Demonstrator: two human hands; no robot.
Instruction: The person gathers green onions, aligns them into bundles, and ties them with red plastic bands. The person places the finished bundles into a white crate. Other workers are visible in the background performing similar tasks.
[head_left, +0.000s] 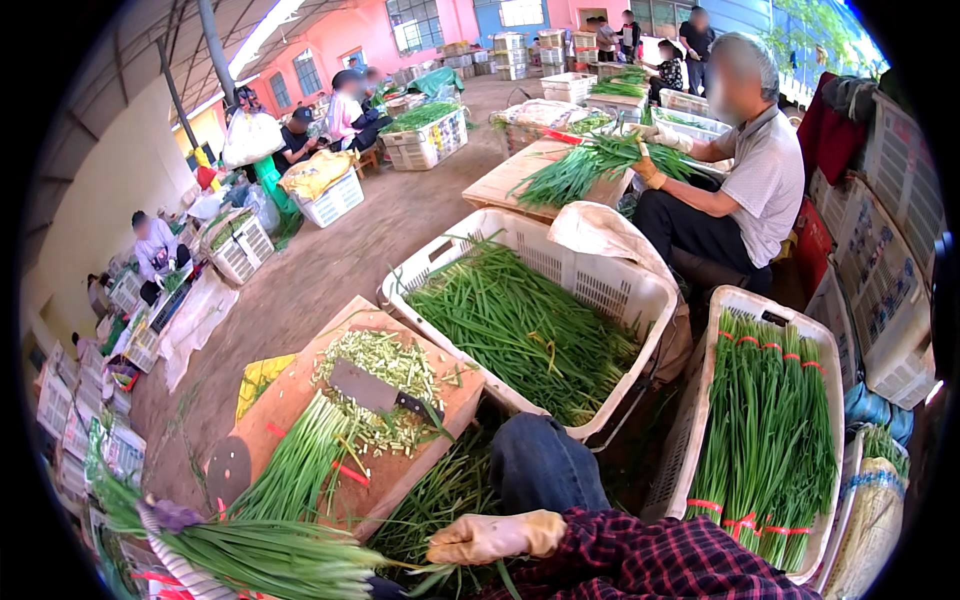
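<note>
My right hand (496, 537), in a stained pale work glove, is at the bottom centre with its fingers closed on a few thin chive leaves (409, 565). One yellowish strand runs from them towards the stalk ends of a loose bunch of garlic chives (281, 555) at the lower left. My left hand is not in view. A purple cloth piece (178, 516) and a striped band (163, 547) lie against the bunch. Beyond it, a cleaver (367, 386) rests on chopped stalk ends (397, 356) on a wooden board (427, 457), beside more chives (307, 450).
A white plastic crate (517, 217) of loose chives stands ahead. To the right, another crate (814, 559) holds bundles with red ties. Cut leaves (442, 495) lie below the board. A gloved co-worker (757, 165) sits at a nearby board with chives (577, 169).
</note>
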